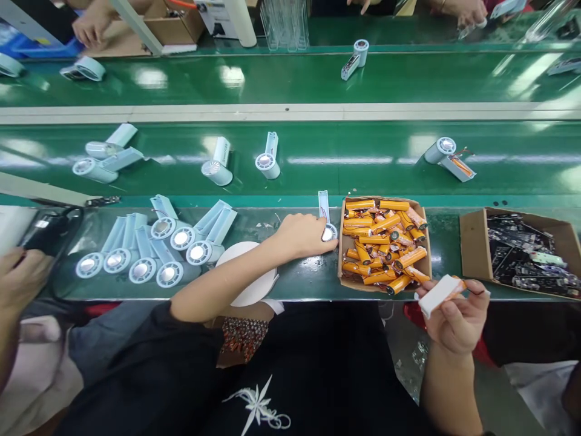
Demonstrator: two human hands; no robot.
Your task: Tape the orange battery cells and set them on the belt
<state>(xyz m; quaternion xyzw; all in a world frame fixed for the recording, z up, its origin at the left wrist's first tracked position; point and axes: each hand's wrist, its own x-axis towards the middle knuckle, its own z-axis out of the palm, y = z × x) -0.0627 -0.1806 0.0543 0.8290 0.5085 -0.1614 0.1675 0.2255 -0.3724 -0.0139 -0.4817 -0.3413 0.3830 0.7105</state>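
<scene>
My left hand (302, 235) reaches across to a light-blue handheld fan (323, 206) on the bench, its fingers closed at the round head. The fan's open handle points away from me, with thin wires inside. At the right, over the bench's front edge, my right hand (455, 321) pinches a white rectangular piece (440, 293). Something orange, resembling a battery (457, 287), shows behind that piece, partly hidden by the fingers. Between my hands stands a cardboard box (341, 266) filled with orange cylindrical batteries (374, 239).
Several light-blue fans (143, 269) lie left of my forearm, near a white round disc (245, 290). A carton (474, 245) of dark circuit boards stands right. Beyond, a green conveyor (313, 160) carries more fans. A co-worker's hand (22, 278) is at far left; others work across.
</scene>
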